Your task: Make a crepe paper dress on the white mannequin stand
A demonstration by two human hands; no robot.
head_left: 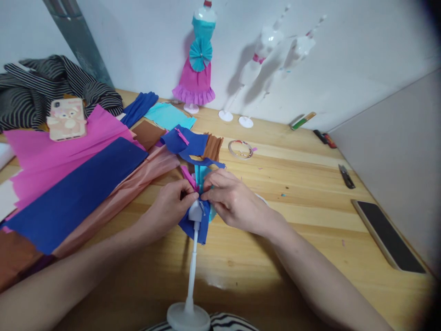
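A small white mannequin stand [191, 271] leans toward me, its round base at the bottom edge. Blue, teal and pink crepe paper [199, 227] is wrapped round its top. My left hand [170, 207] pinches the paper at the mannequin's left side, fingers closed. My right hand [232, 200] presses and pinches the paper from the right, fingers closed. The two hands touch over the figure, which they mostly hide.
Sheets of pink [51, 156], blue [76, 193] and salmon crepe paper lie left, with a phone [66, 118] and striped cloth [44, 87]. A dressed mannequin [198, 59] and two bare ones [262, 59] stand by the wall. A tape ring [240, 149], snips [346, 176] and a dark phone [387, 235] lie right.
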